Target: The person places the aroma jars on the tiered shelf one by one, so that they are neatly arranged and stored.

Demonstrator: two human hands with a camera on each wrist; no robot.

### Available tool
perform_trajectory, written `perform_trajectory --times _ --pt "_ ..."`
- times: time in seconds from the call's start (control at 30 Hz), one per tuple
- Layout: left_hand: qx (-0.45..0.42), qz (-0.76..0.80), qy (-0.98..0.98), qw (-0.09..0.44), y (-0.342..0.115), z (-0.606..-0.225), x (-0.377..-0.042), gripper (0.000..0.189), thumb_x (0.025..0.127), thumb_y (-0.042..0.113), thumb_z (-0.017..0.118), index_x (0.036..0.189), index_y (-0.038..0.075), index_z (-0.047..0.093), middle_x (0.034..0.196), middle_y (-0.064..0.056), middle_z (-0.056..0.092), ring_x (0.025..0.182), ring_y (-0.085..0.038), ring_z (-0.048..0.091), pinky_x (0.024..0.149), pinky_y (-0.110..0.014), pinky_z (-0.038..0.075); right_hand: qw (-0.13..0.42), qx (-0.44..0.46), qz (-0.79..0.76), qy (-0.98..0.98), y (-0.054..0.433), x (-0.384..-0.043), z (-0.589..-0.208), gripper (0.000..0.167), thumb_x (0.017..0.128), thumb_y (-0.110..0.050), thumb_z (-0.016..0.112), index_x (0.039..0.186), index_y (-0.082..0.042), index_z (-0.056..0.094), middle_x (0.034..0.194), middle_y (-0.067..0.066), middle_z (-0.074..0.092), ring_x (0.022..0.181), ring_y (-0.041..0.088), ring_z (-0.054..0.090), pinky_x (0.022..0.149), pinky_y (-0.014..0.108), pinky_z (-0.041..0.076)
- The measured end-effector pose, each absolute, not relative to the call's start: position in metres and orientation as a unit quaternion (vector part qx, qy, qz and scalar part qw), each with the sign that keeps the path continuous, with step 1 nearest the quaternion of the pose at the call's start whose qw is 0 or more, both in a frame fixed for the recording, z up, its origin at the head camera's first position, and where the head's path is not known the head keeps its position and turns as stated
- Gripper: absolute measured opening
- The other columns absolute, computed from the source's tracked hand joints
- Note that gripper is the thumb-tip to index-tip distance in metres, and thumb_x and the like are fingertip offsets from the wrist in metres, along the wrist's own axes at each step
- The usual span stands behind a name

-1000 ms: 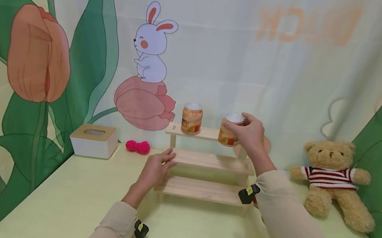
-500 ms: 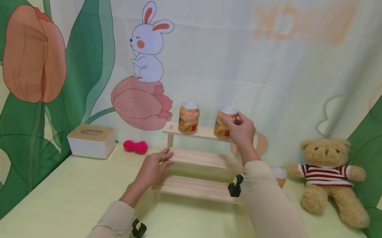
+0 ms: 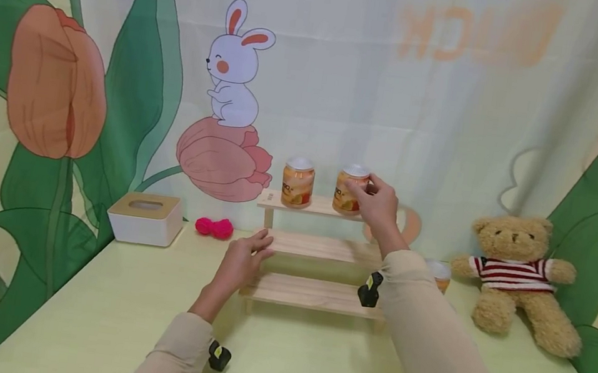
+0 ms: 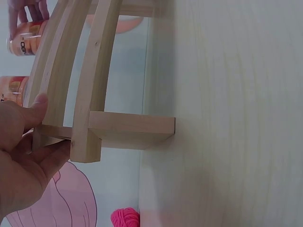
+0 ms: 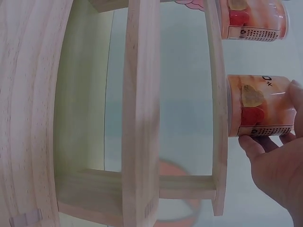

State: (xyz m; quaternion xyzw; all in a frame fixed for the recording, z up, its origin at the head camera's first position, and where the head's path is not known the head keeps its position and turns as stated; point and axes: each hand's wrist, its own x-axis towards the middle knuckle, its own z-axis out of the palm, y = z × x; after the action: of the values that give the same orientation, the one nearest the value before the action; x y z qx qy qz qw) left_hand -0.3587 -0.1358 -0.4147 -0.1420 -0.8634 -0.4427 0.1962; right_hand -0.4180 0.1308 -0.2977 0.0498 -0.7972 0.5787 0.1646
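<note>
A three-tier wooden step shelf (image 3: 319,248) stands on the table. My left hand (image 3: 237,261) grips the left end of its middle tier; in the left wrist view the thumb lies over the board and the fingers are beneath. On the top tier stand two orange-labelled cans with pale tops, the left can (image 3: 297,184) apart from the right can (image 3: 343,202). My right hand (image 3: 379,208) holds the right can from its right side. In the right wrist view that can (image 5: 255,106) stands upright against the board, thumb and fingers around it.
Another orange can (image 3: 440,274) is partly hidden behind my right sleeve. A teddy bear (image 3: 515,268) in a striped shirt sits at the right. On the left are a tissue box (image 3: 145,223) and pink yarn (image 3: 214,227). A printed curtain hangs behind the shelf.
The right can has moved back and left from in front of the top tier onto it, my right hand still around it. My left hand stays on the shelf.
</note>
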Motion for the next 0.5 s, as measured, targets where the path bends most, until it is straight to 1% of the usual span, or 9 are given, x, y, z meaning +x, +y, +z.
perform_trajectory --times 0.1,0.2,0.27,0.33,0.5 --pt "-0.145 -0.445 -0.863 0.19 -0.135 -0.415 -0.358 0.038 0.094 0.015 0.07 0.128 -0.001 0.065 0.139 -0.014 0.057 0.126 -0.03 0.056 0.102 -0.044 0.047 0.154 0.048 0.575 -0.802 0.132 -0.416 -0.297 0.074 0.095 -0.041 0.069 0.155 -0.01 0.038 0.136 0.016 0.058 0.126 0.031 0.054 0.103 0.045 0.048" --pt "-0.144 -0.448 -0.863 0.186 -0.134 -0.415 -0.358 0.039 0.094 0.015 0.071 0.128 -0.001 0.065 0.139 -0.014 0.057 0.126 -0.03 0.055 0.102 -0.043 0.047 0.144 0.041 0.569 -0.809 0.134 -0.415 -0.297 0.082 0.094 -0.044 0.069 0.157 -0.006 0.031 0.141 0.018 0.054 0.129 0.032 0.052 0.105 0.045 0.046" --pt "-0.142 -0.449 -0.862 0.187 -0.134 -0.415 -0.357 0.039 0.093 0.015 0.071 0.128 -0.002 0.065 0.139 -0.014 0.057 0.126 -0.03 0.055 0.102 -0.043 0.047 0.143 0.036 0.572 -0.807 0.136 -0.413 -0.297 0.086 0.093 -0.045 0.07 0.157 -0.004 0.029 0.143 0.019 0.052 0.13 0.033 0.051 0.105 0.045 0.046" --pt "-0.14 -0.451 -0.861 0.189 -0.134 -0.413 -0.357 0.038 0.093 0.015 0.071 0.128 -0.002 0.065 0.139 -0.014 0.057 0.126 -0.03 0.055 0.102 -0.043 0.047 0.149 0.028 0.577 -0.802 0.14 -0.412 -0.297 0.087 0.092 -0.047 0.071 0.155 -0.003 0.032 0.142 0.019 0.052 0.13 0.033 0.051 0.105 0.045 0.046" --pt "-0.139 -0.452 -0.861 0.189 -0.136 -0.412 -0.356 0.038 0.094 0.014 0.07 0.127 -0.003 0.065 0.138 -0.015 0.057 0.126 -0.031 0.056 0.102 -0.043 0.047 0.158 0.018 0.592 -0.79 0.151 -0.406 -0.304 0.082 0.089 -0.048 0.073 0.15 -0.003 0.042 0.14 0.017 0.053 0.129 0.031 0.05 0.104 0.045 0.046"
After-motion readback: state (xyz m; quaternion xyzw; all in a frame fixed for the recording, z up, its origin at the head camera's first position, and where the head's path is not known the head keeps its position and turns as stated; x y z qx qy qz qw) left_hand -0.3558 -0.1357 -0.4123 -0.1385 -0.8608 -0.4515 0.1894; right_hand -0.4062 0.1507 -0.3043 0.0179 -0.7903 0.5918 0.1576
